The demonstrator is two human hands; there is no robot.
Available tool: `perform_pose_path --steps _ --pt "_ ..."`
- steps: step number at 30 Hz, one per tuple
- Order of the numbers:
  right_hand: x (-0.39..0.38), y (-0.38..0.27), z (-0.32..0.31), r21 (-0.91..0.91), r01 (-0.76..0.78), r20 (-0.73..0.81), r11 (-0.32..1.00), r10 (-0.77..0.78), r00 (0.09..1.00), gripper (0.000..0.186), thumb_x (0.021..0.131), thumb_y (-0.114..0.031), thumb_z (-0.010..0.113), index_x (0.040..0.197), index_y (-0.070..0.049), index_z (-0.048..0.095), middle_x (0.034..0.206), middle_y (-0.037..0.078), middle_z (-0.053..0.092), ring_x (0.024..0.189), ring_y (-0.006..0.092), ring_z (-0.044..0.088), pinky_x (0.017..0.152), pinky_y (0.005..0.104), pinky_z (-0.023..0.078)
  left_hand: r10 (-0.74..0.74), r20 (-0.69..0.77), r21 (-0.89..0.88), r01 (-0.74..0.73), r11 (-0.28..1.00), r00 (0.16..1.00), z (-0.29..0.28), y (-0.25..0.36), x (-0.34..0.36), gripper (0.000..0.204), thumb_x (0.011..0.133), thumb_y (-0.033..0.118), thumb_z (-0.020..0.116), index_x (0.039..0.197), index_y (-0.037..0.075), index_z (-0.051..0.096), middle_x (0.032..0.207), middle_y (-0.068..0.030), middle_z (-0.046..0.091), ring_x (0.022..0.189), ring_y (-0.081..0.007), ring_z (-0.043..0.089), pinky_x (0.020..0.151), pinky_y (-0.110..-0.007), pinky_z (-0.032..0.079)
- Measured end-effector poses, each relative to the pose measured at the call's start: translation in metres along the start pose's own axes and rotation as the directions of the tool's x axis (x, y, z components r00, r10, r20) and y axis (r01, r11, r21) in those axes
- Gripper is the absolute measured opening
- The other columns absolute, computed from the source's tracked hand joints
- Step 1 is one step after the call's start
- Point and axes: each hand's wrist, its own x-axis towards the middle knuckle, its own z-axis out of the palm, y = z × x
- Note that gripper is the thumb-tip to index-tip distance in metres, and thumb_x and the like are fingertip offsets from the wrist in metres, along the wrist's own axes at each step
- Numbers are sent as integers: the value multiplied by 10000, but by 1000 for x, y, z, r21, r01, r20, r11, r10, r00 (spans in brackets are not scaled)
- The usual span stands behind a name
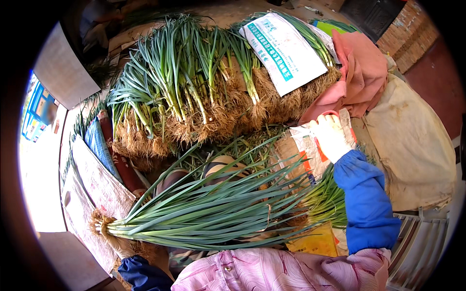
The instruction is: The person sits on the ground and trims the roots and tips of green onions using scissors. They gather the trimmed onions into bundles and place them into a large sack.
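Observation:
My left hand (117,241), low on the left, grips a bunch of long-leaved green onions (213,218) near its pale root end; the leaves stretch right across my lap. My right hand (332,136) reaches out over a printed paper sack (298,140), fingers curled at a red loop (327,113), perhaps a tool handle, mostly hidden. Ahead of me lies a long pile of green onions (179,92) with shaggy brown roots, partly covered by a white sack (281,53). A smaller green bundle (325,203) lies below my right hand.
Pink cloth (364,72) and a beige sack (407,150) lie at the right, above metal slats (417,247). A pale sack (97,194) and rolled fabric lie at the left. Another person (94,24) crouches at the back left. Loose leaves litter the ground around my feet.

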Motion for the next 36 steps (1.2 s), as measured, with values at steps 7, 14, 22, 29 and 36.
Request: perform_pose_path --steps 7,14,22,29,36 --pt "8 -41 26 32 72 67 997 -74 995 75 837 -171 566 891 -119 568 798 68 562 746 234 606 649 361 499 -7 59 -11 8 1000 998 -6 1 0 165 872 93 655 988 -10 598 932 -109 651 886 -185 619 844 -315 518" --pt "-30 7 -74 157 33 51 987 -41 998 228 719 -149 663 923 -92 580 878 89 549 867 266 559 742 380 478 23 41 16 -24 1000 999 -13 13 -7 160 875 96 655 988 -5 602 940 -103 659 889 -175 621 835 -315 525" --pt "-56 -17 -32 57 85 71 995 -89 993 122 761 -165 620 851 -102 566 761 67 533 734 242 567 683 355 475 -13 106 0 14 1000 994 -17 3 7 173 898 111 621 1015 -17 618 958 -119 667 903 -197 638 826 -342 543" --pt "-80 18 -56 -19 -30 34 999 30 999 183 799 -136 563 975 -94 592 869 75 548 893 241 545 830 363 442 7 103 81 -15 997 995 -36 22 3 175 900 138 621 1005 -2 625 987 -108 657 933 -194 616 876 -338 512" --pt "-81 -5 -14 -37 34 15 999 -34 999 193 810 -169 553 987 -98 584 866 55 570 877 213 570 801 353 451 14 211 149 -46 988 977 -44 20 16 233 908 136 599 1082 -20 607 1053 -122 652 1023 -228 603 972 -397 471"
